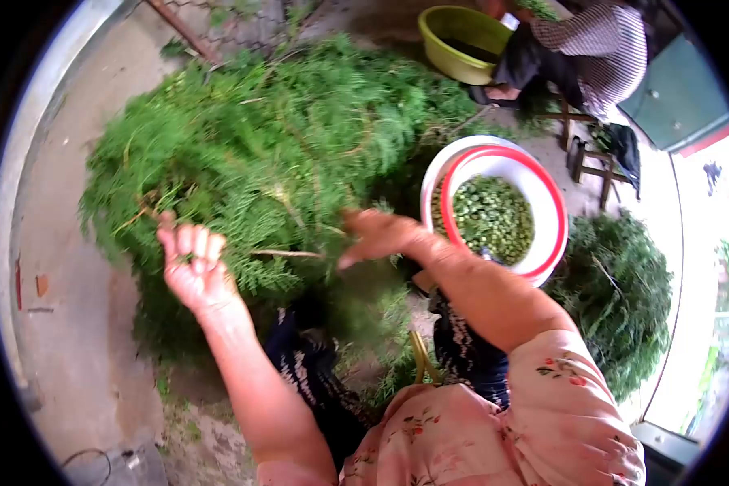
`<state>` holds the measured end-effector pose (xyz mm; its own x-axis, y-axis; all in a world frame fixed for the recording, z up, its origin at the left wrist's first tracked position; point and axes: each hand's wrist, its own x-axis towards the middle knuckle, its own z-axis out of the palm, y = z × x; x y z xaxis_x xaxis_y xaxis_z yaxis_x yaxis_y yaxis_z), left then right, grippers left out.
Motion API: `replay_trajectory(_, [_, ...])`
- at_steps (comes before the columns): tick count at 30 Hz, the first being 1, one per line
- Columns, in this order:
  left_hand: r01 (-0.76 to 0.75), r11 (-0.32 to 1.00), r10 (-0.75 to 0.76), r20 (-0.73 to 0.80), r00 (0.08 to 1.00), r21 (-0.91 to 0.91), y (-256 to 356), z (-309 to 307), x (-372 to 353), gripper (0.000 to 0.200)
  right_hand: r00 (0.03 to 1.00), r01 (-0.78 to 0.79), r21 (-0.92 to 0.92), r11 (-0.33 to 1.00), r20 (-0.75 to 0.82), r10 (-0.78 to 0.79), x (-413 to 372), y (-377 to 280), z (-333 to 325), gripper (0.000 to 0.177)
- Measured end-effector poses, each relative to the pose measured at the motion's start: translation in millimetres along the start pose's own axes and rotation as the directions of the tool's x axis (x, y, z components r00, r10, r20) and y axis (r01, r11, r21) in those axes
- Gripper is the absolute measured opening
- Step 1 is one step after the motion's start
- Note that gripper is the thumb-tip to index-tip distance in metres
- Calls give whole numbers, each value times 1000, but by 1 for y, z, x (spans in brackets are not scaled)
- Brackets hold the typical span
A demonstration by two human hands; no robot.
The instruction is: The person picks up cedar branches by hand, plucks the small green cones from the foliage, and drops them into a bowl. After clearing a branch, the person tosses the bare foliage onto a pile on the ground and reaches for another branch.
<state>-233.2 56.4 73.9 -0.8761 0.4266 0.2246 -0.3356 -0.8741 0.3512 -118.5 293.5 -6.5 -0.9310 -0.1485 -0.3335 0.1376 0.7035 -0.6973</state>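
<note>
A large heap of green feathery branches (243, 154) spreads in front of me. My left hand (196, 267) is palm up at the heap's near left edge, fingers curled in; a bit of green shows between them, too small to make out. My right hand (377, 235), slightly blurred, is over the heap's right side with thumb and fingers apart. A bare stem (287, 253) lies between the hands. Below my right hand is a blurred greenish patch. Right of that hand, a white basin holds a red-rimmed bowl (555, 198) with small green pieces (492, 215).
A yellow-green tub (433, 53) stands at the top, beside a seated person (603, 49) in a checked top. A wooden stool (603, 172) is at the right, above another pile of dark green branches (616, 275). A pale wall edge (16, 170) curves along the left.
</note>
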Motion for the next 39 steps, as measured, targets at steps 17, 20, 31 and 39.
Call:
replay_trajectory(17, [65,801,105,-247,963,595,-30,34,-4,45,571,240,387,890,-798,193,58,-50,77,32])
replay_trajectory(20, [218,768,117,-467,876,602,-26,26,-4,32,866,-108,935,337,-78,494,21,-74,7,27])
replay_trajectory(31, [347,816,63,-669,740,461,-27,6,-7,17,997,69,985,-157,-61,52,2,-35,-40,16])
replay_trajectory(39, [480,736,-45,-673,739,477,-47,18,-8,14,999,22,967,-256,-8,54,-2,-44,-47,35])
